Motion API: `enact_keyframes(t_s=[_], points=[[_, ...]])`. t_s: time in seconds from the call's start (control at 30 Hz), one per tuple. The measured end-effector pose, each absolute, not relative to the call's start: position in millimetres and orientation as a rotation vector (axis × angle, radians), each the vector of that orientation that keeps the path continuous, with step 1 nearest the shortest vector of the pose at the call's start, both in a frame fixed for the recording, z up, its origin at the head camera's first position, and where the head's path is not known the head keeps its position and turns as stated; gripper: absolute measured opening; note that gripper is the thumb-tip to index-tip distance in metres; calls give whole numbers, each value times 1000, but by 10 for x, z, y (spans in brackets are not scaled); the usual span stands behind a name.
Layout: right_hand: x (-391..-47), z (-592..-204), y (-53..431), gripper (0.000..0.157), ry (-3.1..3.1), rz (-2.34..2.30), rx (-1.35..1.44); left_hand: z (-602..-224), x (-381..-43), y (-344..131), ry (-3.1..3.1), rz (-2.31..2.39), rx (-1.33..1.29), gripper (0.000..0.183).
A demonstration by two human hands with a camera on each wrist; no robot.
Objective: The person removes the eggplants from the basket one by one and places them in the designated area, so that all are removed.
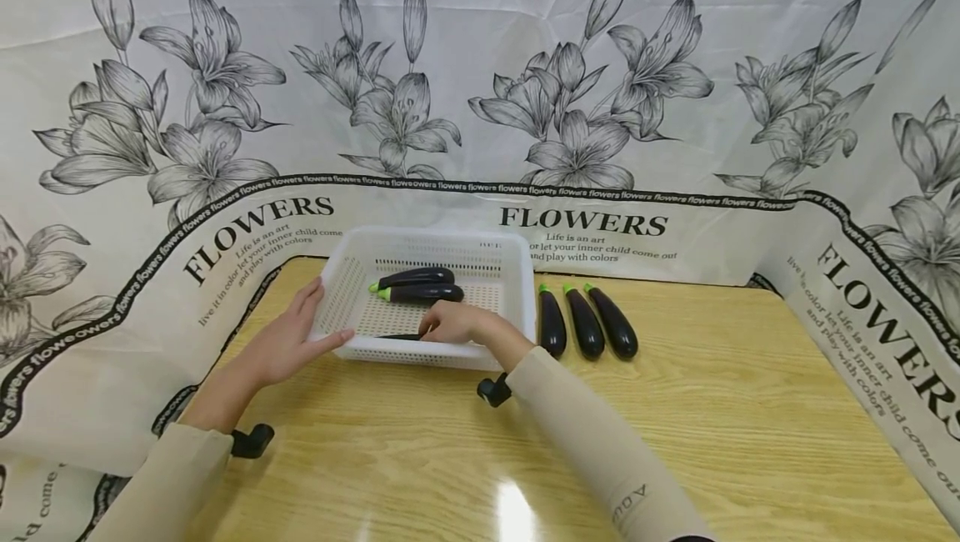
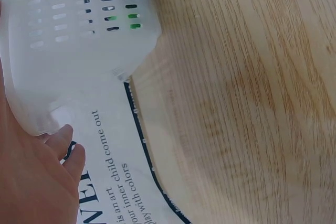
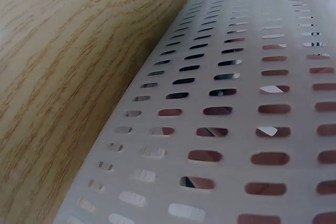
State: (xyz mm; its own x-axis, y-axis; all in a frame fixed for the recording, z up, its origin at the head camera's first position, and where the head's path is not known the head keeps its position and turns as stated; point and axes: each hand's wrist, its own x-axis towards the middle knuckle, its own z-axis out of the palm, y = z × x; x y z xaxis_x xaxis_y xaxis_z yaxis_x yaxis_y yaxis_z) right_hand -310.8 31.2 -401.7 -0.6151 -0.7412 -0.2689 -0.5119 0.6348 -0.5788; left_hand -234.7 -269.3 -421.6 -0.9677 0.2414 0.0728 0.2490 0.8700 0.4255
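Observation:
A white perforated plastic basket (image 1: pixel 420 354) sits on the table. My left hand (image 1: pixel 288 343) holds its front left corner, thumb over the front rim and fingers along the left side. In the left wrist view, two fingertips (image 2: pixel 74 153) show by the basket's rim. My right hand (image 1: pixel 453 323) reaches inside over the front rim. Its curled fingers grip a dark eggplant (image 1: pixel 397 337), mostly hidden behind the front wall. Behind it, two purple-black eggplants (image 1: pixel 423 293) with green caps lie side by side. Through the slots of the basket wall (image 3: pixel 241 129), the right wrist view shows patches of hand.
Three more eggplants (image 1: pixel 588 333) lie in a row just right of the basket, green caps toward the back. The wood-grain table (image 1: pixel 712 409) is bordered at the back and sides by flower-printed white cloth (image 1: pixel 450 42).

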Motion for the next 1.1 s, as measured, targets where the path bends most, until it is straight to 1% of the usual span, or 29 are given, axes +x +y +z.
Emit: enact_keyframes(t_s=[0.43,0.53,0.57,0.7,0.77,0.8,0.9,0.93,1.03,1.1], points=[[-3116,-4037,305,18,2441,-607,-983,-4208,-2346,-2685,-3006,-701,-411,104],[-3116,-4039,324,12,2463,-630,-1008,-4217,-2348,-2682,-3004,-694,-413,103],[-3114,-4030,337,13,2466,-647,-1012,-4216,-2348,-2681,-3002,-692,-415,103],[-3097,-3974,412,37,2475,-721,-992,-4203,-2349,-2683,-3002,-680,-417,102],[-3075,-3926,460,42,2487,-745,-972,-4195,-2347,-2680,-3004,-684,-419,102],[-3059,-3904,484,39,2505,-755,-959,-4192,-2345,-2680,-3006,-687,-419,102],[-3002,-3843,553,22,2565,-775,-911,-4186,-2337,-2678,-3009,-697,-419,102],[-2988,-3831,575,20,2583,-781,-898,-4184,-2333,-2677,-3009,-698,-420,102],[-2949,-3803,640,29,2613,-807,-858,-4174,-2318,-2673,-3010,-704,-417,102],[-2928,-3779,687,28,2612,-825,-851,-4168,-2307,-2665,-3012,-707,-417,102]])
